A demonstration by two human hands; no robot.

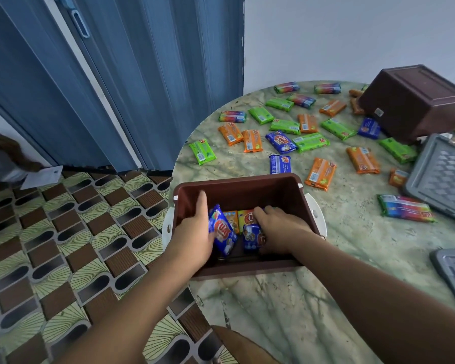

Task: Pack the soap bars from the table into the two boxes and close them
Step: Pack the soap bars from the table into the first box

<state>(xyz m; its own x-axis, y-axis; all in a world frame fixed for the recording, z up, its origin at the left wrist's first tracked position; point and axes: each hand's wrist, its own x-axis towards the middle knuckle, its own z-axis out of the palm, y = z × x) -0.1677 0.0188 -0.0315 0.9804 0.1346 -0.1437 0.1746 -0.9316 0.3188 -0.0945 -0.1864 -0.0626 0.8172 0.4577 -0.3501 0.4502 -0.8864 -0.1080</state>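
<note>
Both hands are lowered inside the open brown box [243, 189] at the tabletop's [286, 298] left edge. A blue soap bar [222, 233] is gripped by the left hand [197, 229]; another blue bar [252, 236] is held by the right hand [276, 227]. Loose soap bars [310, 141] are scattered toward the far edge.

The open box [237, 190] around both hands is smooth moulded brown plastic with a dull sheen; its side latches [316, 214] are matt white plastic. The blue soap bars [222, 232] at the fingers are wrapped in glossy printed film that creases and catches the light. Beyond the hands, the loose bars [285, 126] carry the same shiny wrapper in green, orange and rainbow print. The worktop [352, 232] under the hands is polished, marble-patterned and green-veined. Far right of the right hand [279, 227], the second box [415, 101] is the same brown plastic; the lids [441, 177] are matt grey plastic with a textured grid. Left of the left hand [195, 227], the floor [63, 232] is smooth patterned tile.
</note>
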